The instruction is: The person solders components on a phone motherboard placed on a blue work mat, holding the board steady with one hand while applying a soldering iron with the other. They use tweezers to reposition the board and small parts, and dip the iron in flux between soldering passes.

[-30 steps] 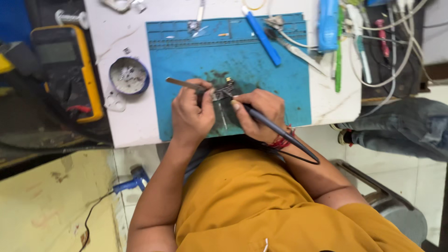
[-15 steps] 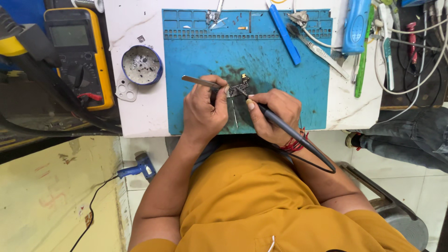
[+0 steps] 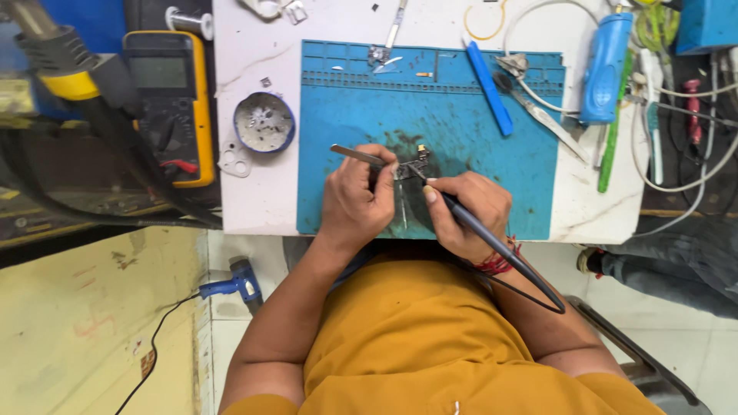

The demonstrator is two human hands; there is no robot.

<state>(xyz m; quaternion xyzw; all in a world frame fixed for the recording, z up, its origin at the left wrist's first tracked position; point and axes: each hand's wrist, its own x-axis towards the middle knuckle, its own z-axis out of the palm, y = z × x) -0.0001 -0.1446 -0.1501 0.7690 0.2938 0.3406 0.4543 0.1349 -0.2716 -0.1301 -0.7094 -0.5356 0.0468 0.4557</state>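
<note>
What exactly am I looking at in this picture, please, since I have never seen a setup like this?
There is no machine here: a person's two bare hands, filmed by a camera worn on the head, looking down. The left hand holds metal tweezers, and the right hand holds a dark soldering iron like a pen. Both tips meet at a small part on the blue mat. Around it lie a yellow meter, a round tin, a blue stick and scissors.

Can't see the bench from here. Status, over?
Left hand pinching tweezers. Right hand gripping soldering iron, tip at small part on blue mat. Nothing blocking.
</note>
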